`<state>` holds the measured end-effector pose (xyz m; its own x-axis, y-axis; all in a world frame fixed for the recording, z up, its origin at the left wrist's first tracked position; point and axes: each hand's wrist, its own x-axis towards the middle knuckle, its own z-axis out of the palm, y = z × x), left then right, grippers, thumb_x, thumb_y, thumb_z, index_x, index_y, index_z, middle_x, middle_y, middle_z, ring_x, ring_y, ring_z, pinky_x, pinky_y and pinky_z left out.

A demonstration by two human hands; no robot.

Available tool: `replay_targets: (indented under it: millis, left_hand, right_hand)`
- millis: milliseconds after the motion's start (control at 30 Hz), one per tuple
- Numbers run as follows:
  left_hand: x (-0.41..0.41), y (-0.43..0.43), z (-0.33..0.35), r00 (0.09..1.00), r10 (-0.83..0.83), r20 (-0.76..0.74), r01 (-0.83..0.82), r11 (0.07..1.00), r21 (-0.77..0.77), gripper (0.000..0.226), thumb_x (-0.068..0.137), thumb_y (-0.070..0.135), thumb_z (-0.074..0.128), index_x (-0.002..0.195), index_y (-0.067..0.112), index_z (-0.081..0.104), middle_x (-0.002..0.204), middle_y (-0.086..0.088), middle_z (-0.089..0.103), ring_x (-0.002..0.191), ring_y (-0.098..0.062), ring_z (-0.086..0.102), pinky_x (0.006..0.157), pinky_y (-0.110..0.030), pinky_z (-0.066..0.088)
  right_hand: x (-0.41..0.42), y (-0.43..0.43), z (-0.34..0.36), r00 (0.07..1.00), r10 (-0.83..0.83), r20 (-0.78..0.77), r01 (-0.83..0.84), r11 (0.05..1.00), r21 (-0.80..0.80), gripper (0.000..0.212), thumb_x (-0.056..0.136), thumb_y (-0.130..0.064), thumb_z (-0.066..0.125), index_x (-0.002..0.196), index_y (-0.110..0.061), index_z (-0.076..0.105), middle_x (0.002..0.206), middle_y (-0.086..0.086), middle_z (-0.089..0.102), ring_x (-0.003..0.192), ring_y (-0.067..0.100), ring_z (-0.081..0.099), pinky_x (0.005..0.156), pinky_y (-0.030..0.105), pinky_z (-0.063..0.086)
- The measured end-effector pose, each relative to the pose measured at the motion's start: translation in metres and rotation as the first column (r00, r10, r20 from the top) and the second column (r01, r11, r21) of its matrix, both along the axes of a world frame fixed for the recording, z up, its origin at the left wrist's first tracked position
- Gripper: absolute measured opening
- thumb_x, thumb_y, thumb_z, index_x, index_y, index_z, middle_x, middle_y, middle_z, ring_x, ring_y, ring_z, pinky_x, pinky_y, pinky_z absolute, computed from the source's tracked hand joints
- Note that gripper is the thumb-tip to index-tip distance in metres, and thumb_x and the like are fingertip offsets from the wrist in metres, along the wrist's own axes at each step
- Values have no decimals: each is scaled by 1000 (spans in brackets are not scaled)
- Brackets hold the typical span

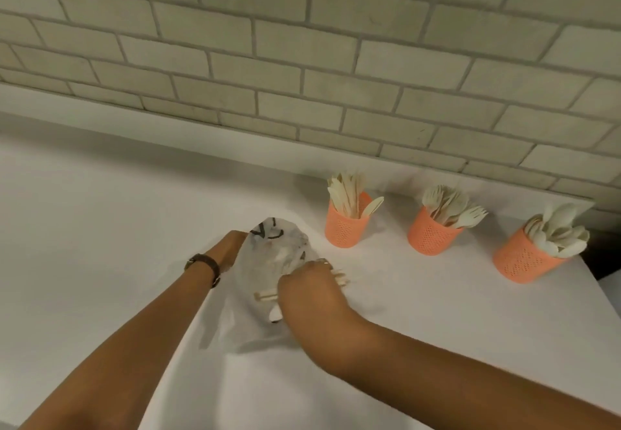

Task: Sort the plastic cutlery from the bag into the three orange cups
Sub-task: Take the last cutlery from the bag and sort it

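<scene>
A white plastic bag (275, 251) with dark print lies on the white counter (100, 211). My left hand (230, 248) holds the bag's far left edge. My right hand (311, 290) is closed around a small bundle of cream cutlery (267, 296) at the bag's mouth; handle ends stick out on both sides of the fist. Three orange mesh cups stand in a row to the right: the left cup (346, 228) holds knives, the middle cup (431, 236) holds forks, and the right cup (526, 260) holds spoons.
A pale brick wall (302, 59) rises behind the counter. The counter's right edge (601, 281) runs just past the right cup, with a dark gap beyond it. A dark watch strap (205, 266) is on my left wrist.
</scene>
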<state>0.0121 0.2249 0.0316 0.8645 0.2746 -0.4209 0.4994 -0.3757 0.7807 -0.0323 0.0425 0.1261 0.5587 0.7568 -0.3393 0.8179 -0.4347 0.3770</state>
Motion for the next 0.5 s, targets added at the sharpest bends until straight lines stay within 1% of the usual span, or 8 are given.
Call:
replay_targets:
  millis: [100,133,167,200,267,367,433,500]
  left_hand:
    - [2,10,-4,993,120,11,-120,993,20,30,93,4,46,68,9,62,64,-4,50,48,-10,45,45,-15,36]
    - [1,12,-4,993,120,-2,-119,992,50,23,93,7,49,80,8,67,67,-4,53,50,-9,45,44,-14,36]
    - [1,14,-7,994,108,-2,-107,992,58,19,93,11,51,93,6,70,74,-4,58,55,-10,46,48,-16,38]
    - [1,15,-10,995,95,-9,-94,993,71,21,93,15,54,104,5,69,84,-6,61,62,-12,49,54,-18,40]
    - [0,20,-15,994,110,12,-110,993,50,33,90,17,60,121,6,61,108,-9,62,85,-20,57,72,-25,47]
    - [5,24,-12,987,148,64,-153,985,82,56,79,27,72,130,12,53,134,-9,53,119,-27,51,100,-34,40]
    - [7,17,1,977,178,121,-192,975,115,63,76,32,75,132,15,51,139,-9,49,123,-28,49,98,-35,39]
    - [6,4,20,932,223,284,-281,943,179,56,80,32,71,130,16,53,137,-13,49,121,-29,51,93,-38,42]
  right_hand:
    - [16,-44,18,991,-127,-30,130,934,333,15,71,-10,66,83,-13,55,63,10,49,69,26,64,46,24,14]
    - [24,-60,13,982,-162,-95,187,882,433,15,76,-11,62,90,-12,57,71,10,56,69,27,63,45,27,19]
    - [29,-77,4,942,-200,-271,310,828,466,13,85,-14,55,98,-13,56,82,9,62,71,27,61,49,31,31]
    - [31,-90,2,836,-238,-494,488,733,473,11,91,-17,50,100,-17,55,85,5,65,69,25,61,56,34,40]
    - [32,-112,-2,544,-138,-828,795,399,456,7,93,-20,52,92,-19,59,73,-3,67,55,18,61,60,32,51]
    - [23,-134,-5,333,87,-939,937,78,340,18,91,-17,59,86,-1,65,63,-4,67,43,17,53,53,28,50]
    - [17,-140,-7,273,176,-946,962,-71,265,26,88,-22,63,81,2,66,65,2,65,43,17,47,49,26,44]
    - [15,-147,-7,255,283,-925,956,-215,198,21,86,-23,65,82,-2,66,63,6,60,43,16,42,47,25,38]
